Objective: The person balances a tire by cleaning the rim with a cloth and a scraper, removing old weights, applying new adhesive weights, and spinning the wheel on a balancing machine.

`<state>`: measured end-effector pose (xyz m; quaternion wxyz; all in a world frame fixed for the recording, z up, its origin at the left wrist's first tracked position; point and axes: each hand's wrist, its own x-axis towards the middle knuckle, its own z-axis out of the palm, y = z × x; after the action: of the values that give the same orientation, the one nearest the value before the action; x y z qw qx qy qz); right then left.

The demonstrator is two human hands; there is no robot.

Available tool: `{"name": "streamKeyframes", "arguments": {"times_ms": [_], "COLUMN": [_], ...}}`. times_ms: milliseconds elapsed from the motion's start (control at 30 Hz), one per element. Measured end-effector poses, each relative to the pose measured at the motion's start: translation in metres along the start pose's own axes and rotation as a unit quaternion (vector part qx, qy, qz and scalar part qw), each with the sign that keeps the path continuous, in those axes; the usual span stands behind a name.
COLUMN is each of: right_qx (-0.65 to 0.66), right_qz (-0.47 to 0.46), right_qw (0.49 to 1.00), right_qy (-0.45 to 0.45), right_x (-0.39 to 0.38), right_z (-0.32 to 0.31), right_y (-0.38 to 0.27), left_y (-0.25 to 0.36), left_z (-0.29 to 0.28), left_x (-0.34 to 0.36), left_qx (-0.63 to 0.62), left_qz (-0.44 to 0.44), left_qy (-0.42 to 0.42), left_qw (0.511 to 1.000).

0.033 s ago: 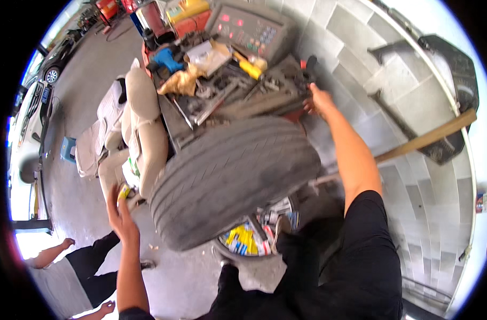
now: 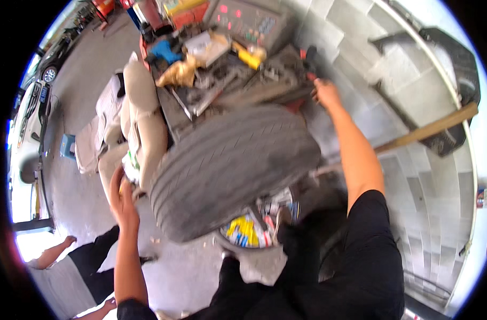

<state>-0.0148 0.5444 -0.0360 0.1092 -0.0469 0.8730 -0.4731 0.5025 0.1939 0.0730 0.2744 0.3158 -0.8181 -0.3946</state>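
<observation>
Worn tyre (image 2: 233, 168) lies between both hands, tread up, long axis left-to-right. Left hand (image 2: 123, 200) open, just left of its sidewall; right hand (image 2: 326, 93) beyond it, grip unclear.

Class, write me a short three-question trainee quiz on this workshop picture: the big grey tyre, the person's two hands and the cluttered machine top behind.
1. True or false: the left hand is raised beside the tread of the big grey rubber tyre.
2. The right hand reaches toward: A) the wooden handle B) the far side of the tyre by the cluttered machine top C) the small blue stool.
3. What colour are the sleeves on the person's arms?

Key: 1 true. 2 B. 3 Black.
</observation>
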Motion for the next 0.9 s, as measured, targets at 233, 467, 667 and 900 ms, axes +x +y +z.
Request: {"name": "streamKeyframes", "arguments": {"times_ms": [233, 467, 667, 900], "right_qx": [-0.176, -0.116, -0.148, -0.085], "right_qz": [-0.005, 0.086, 0.201, -0.107], "right_qw": [0.978, 0.966, 0.938, 0.982], "right_qy": [0.115, -0.215, -0.239, -0.13], "right_x": [-0.253, -0.394, -0.368, -0.37], "right_z": [-0.011, 0.152, 0.217, 0.219], "right_y": [0.249, 0.132, 0.128, 0.144], "left_y": [0.045, 0.061, 0.141, 0.176], "left_z": [0.073, 0.13, 0.176, 0.158], "left_x": [0.071, 0.068, 0.038, -0.064], "left_qx": [0.13, 0.205, 0.346, 0.329], "left_qz": [0.013, 0.057, 0.087, 0.264], "left_qy": [-0.269, -0.296, -0.286, -0.162], "left_qw": [0.954, 0.931, 0.889, 0.892]}}
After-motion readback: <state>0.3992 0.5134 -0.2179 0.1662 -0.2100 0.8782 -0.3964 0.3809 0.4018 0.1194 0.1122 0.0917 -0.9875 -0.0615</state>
